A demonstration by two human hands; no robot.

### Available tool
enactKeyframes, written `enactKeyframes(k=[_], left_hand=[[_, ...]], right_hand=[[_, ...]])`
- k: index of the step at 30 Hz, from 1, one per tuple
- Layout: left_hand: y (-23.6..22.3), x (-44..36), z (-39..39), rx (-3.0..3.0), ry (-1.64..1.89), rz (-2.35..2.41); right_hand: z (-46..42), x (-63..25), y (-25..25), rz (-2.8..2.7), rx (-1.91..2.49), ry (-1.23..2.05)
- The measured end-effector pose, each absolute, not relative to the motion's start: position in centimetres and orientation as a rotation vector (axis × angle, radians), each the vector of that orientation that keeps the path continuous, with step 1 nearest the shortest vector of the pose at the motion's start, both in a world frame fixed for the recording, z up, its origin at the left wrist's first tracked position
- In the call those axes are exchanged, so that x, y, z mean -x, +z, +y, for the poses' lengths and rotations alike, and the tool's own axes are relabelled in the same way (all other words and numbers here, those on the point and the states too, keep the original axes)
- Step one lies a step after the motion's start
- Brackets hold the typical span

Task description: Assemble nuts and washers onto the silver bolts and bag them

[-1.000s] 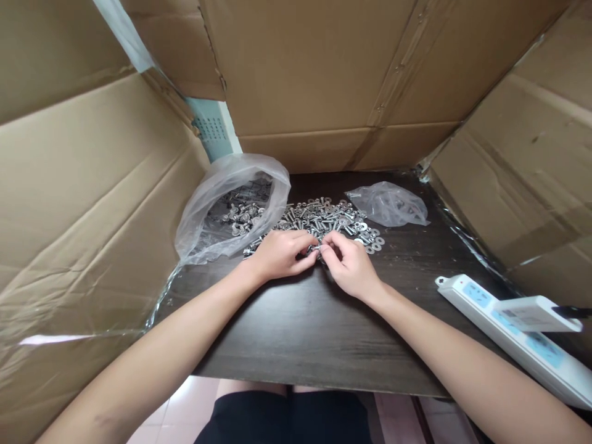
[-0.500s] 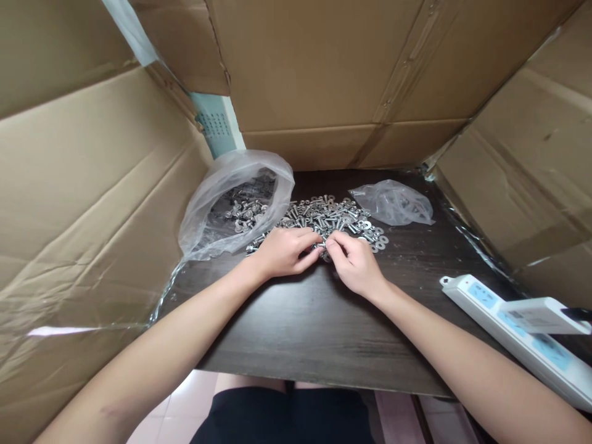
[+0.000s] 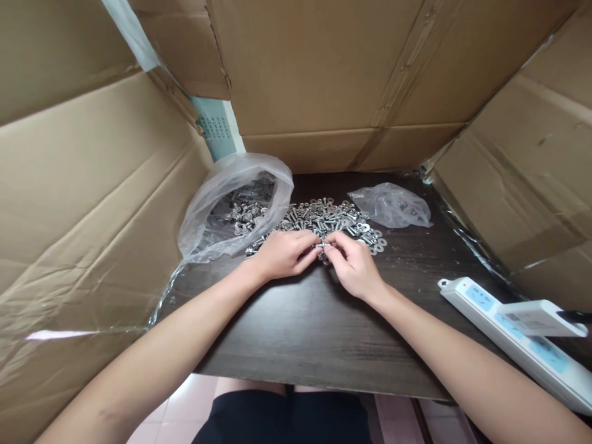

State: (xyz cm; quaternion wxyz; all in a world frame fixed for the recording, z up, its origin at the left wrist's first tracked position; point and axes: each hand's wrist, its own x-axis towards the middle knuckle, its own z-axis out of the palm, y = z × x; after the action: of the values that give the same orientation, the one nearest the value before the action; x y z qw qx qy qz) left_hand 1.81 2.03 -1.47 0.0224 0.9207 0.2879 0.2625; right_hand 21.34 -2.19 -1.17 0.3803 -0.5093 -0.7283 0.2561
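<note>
Fingertip to fingertip, my left hand [image 3: 289, 253] and my right hand [image 3: 352, 262] pinch a small metal screw [image 3: 322, 245] at the near edge of a hardware pile. The left fingers grip its left end and the right thumb and forefinger close on its right end. Whether a nut or washer sits on it is too small to tell. Behind the hands spreads the pile of loose screws and washers [image 3: 319, 216]. To its left, a clear plastic bag [image 3: 198, 213] lies with its mouth open, several assembled screws with washers [image 3: 247, 216] inside.
A second clear plastic bag [image 3: 393, 206] lies crumpled at the back right of the dark table [image 3: 296, 333]. A white power strip [image 3: 513, 339] with a plugged-in adapter [image 3: 541, 317] rests along the right side. Cardboard walls [image 3: 324, 68] enclose the back and both sides.
The right thumb and forefinger have shifted slightly on the screw, and more of it shows between the hands. The left hand keeps its pinch. The whole view has tilted very slightly.
</note>
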Motion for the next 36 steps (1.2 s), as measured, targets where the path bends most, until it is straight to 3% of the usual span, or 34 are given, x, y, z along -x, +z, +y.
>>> enactKeyframes(k=[36], left_hand=[[-1.69,-1.77,2.14,-2.849,0.833,0.875]], right_hand=[[-2.15,-21.3,-1.23,-1.88,1.269,0.603]])
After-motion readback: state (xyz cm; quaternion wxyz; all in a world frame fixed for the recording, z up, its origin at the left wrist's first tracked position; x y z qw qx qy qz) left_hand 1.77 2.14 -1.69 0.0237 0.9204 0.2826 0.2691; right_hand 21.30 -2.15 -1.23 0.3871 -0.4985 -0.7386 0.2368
